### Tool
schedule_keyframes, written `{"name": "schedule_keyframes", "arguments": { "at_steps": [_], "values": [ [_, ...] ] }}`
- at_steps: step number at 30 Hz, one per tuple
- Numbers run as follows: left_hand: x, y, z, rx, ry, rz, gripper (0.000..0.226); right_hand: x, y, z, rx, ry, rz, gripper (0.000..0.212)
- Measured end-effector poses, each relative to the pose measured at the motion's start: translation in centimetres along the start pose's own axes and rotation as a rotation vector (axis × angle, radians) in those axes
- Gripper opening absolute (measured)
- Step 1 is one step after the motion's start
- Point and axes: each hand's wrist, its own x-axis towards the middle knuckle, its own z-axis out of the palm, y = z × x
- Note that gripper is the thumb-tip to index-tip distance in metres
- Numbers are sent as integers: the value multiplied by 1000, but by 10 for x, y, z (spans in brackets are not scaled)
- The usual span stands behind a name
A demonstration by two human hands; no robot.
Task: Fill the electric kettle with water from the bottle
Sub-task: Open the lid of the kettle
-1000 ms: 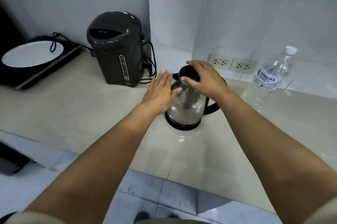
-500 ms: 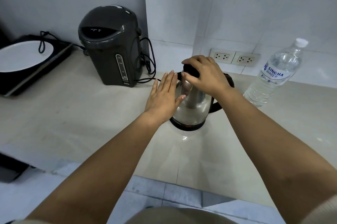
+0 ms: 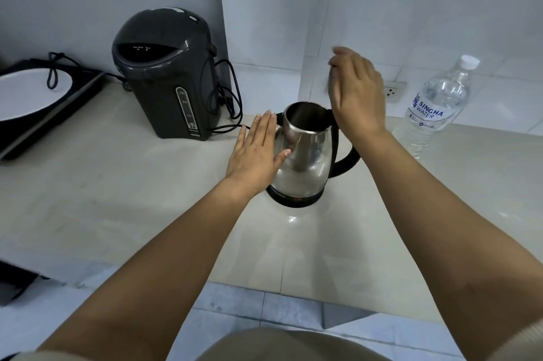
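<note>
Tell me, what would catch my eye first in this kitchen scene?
The shiny steel kettle at the middle of the counter, its mouth open, with the left hand flat against its side and the right hand raised above it. A capped water bottle stands at the right; a dark hot-water dispenser sits behind at the left.

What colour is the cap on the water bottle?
White. The cap tops the clear water bottle, seen in the head view.

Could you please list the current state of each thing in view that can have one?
Electric kettle: upright on its base, mouth open.
Water bottle: upright, white cap on, untouched.
Thermo pot: lid shut.
Left hand: flat against the kettle's side.
Right hand: raised above the kettle, blurred.
</note>
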Motion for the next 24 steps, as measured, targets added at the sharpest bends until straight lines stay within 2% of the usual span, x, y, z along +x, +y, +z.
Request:
{"name": "schedule_keyframes", "arguments": {
  "at_steps": [3,7,10,13,24],
  "values": [
    [-1,1,1,-14,5,-9,74,-6,11,-8,-57,65,-5,31],
    [-1,2,1,-22,8,-17,74,-19,27,-8,-218,57,21,32],
    [-1,3,1,-22,11,-19,73,-28,41,-11,-349,-83,74,42],
    [-1,3,0,-6,15,-14,73,-34,48,-15,-346,-202,77,55],
    [-5,7,-2,-41,18,-29,73,-44,46,-20,-258,-133,104,56]
  ]
}}
